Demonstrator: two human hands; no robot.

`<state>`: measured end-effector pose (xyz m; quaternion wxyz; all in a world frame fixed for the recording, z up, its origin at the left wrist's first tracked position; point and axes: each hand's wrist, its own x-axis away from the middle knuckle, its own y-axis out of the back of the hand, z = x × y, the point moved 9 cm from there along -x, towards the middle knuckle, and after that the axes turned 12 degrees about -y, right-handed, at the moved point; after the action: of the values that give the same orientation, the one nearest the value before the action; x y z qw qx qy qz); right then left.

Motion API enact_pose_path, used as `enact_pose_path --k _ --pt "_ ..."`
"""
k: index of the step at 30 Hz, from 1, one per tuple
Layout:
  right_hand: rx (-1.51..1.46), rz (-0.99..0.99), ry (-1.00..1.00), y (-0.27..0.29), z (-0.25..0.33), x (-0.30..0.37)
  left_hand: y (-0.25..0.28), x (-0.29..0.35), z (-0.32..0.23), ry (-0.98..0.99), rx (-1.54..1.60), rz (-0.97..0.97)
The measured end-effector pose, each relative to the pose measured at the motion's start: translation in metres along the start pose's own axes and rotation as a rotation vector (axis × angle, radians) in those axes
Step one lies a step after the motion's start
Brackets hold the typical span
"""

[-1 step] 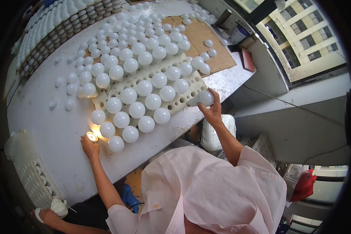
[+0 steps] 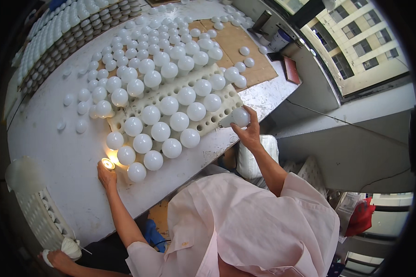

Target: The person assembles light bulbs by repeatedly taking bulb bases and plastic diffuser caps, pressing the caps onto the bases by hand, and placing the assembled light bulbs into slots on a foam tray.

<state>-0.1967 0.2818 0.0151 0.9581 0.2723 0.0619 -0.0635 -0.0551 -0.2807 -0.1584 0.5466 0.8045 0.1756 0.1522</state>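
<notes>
My left hand [image 2: 107, 177] is closed around a small glowing LED lamp [image 2: 108, 163], whose bright round face shows without a white dome. It is beside the left end of a pale foam tray [image 2: 222, 102] with rows of round holes. White globe bulbs [image 2: 161, 131] stand in several rows in that tray. At the tray's right end, my right hand [image 2: 249, 135] grips a white globe bulb [image 2: 240, 117] between thumb and fingers. That bulb lies tilted, its narrow end pointing left toward the holes. Whether the narrow end touches the tray, I cannot tell.
Many loose white domes [image 2: 145, 39] lie across the table and on a brown cardboard sheet [image 2: 259, 69]. Stacked trays of bulbs [image 2: 74, 32] stand far left. Another person's hand [image 2: 60, 259] holds something white at lower left, near a white perforated crate [image 2: 37, 217].
The picture has shifted slightly. The bulb in my right hand has moved a little left, toward the tray. My left hand still holds the glowing lamp.
</notes>
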Motion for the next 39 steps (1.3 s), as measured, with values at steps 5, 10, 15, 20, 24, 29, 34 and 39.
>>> enact_pose_path --k 5,10,15,20,24,29,34,39 --pt "0.088 0.091 0.310 -0.036 0.040 0.012 0.001 -0.012 -0.002 0.007 0.055 -0.055" --pt "0.261 0.366 0.384 -0.097 0.021 0.017 -0.001 0.020 0.030 0.231 0.500 -0.148" --pt "0.226 0.476 0.362 -0.076 0.015 0.007 0.019 0.077 -0.024 0.282 1.698 -0.345" --pt "-0.042 0.372 0.447 -0.035 0.011 -0.038 0.061 0.118 -0.093 0.071 2.028 -0.455" --pt "-0.108 0.258 0.466 -0.015 -0.007 -0.089 0.071 0.129 -0.147 -0.046 2.225 -0.441" --pt "-0.092 0.100 0.418 0.015 -0.043 -0.149 0.062 0.133 -0.190 -0.120 2.304 -0.278" --pt "-0.045 0.034 0.231 0.037 -0.102 -0.192 0.053 0.127 -0.224 -0.189 2.379 -0.164" --pt "-0.008 0.001 0.177 0.050 -0.145 -0.205 0.047 0.121 -0.248 -0.197 2.420 -0.086"
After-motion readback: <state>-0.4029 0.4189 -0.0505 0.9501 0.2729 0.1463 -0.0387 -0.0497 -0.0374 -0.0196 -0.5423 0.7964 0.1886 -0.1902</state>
